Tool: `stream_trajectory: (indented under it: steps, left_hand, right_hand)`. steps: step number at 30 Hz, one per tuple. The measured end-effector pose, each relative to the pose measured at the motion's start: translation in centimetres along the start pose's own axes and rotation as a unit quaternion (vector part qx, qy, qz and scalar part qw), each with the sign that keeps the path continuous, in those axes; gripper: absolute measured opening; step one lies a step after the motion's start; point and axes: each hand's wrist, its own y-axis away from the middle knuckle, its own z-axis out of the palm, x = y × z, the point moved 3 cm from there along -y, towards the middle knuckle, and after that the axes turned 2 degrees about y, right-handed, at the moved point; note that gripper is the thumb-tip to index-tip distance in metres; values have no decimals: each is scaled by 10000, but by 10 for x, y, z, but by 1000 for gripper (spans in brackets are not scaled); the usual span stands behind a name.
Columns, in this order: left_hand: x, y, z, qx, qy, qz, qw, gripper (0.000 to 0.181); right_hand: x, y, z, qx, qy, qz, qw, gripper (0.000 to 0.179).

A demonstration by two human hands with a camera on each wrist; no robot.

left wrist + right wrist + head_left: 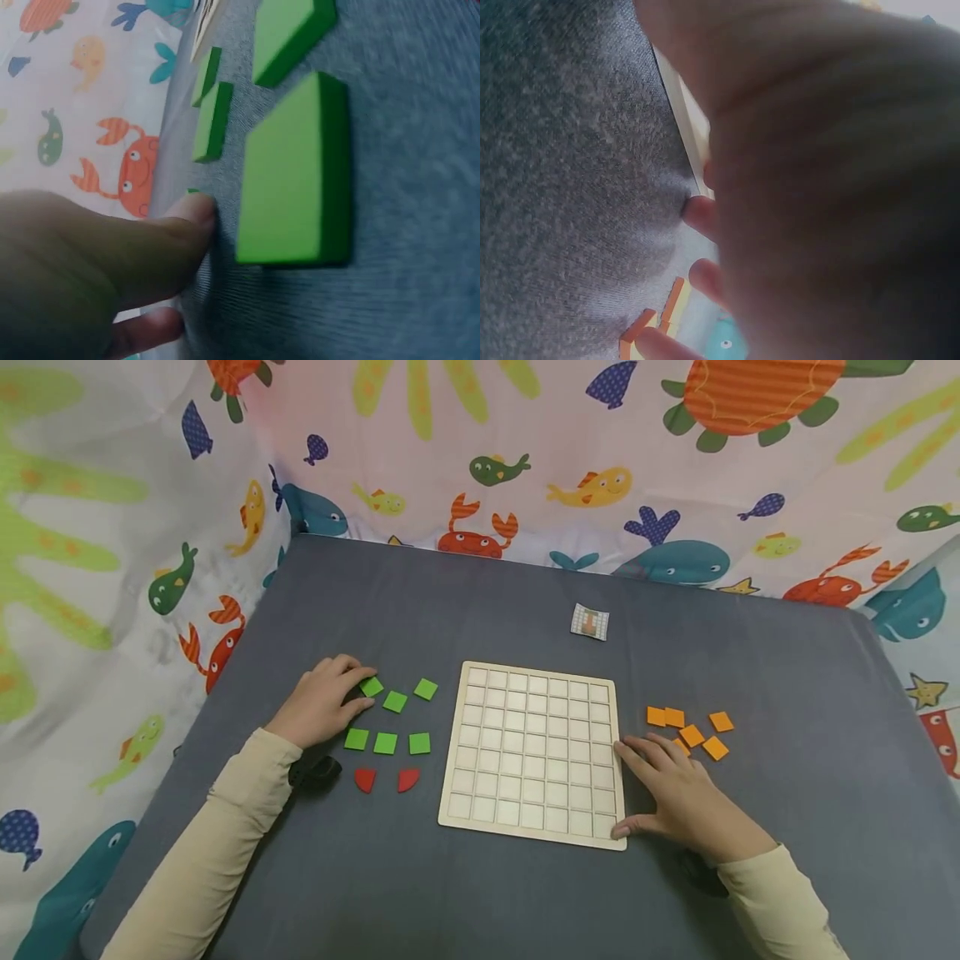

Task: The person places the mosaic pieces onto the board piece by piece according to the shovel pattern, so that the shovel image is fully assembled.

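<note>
My left hand (321,700) is at the left group of tiles, its thumb and index finger pinching the edges of a green square tile (372,687). In the left wrist view the thumb hides most of that tile. Several other green square tiles (386,743) lie nearby, and two red quarter-round tiles (364,780) are below them. A pale wooden grid board (527,837) lies flat at the middle of the table. Spread out along its right side, my right hand (678,797) touches the edge with its fingertips and the lower right corner with its thumb.
To the right of the board lie several orange square tiles (716,748), close to the right hand's fingers. A small printed card (590,622) lies behind the board. The grey table (420,893) is backed by a curtain (420,460) with sea animals.
</note>
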Motion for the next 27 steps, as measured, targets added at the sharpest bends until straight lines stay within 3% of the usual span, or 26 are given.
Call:
stream_trajectory:
  steps: [4,9,19,23,27]
  left_hand:
    - [-4,0,4,160,140,19,9998,37]
    - [-5,-2,5,144,241,23,9996,34]
    - [-1,-5,4,104,970,141,9951,34]
    - [11,-16,2,91,1103,258,9935,30]
    - [32,-34,1,-55,1257,506,9908,26]
  right_hand:
    - [-1,0,1,-63,4,50,10000,103]
    - [-1,1,2,-42,50,94,9999,104]
    - [-2,4,4,-117,-10,155,9998,103]
    - [-3,4,4,-130,-22,172,9998,103]
    - [-2,5,4,-170,-35,213,9996,103]
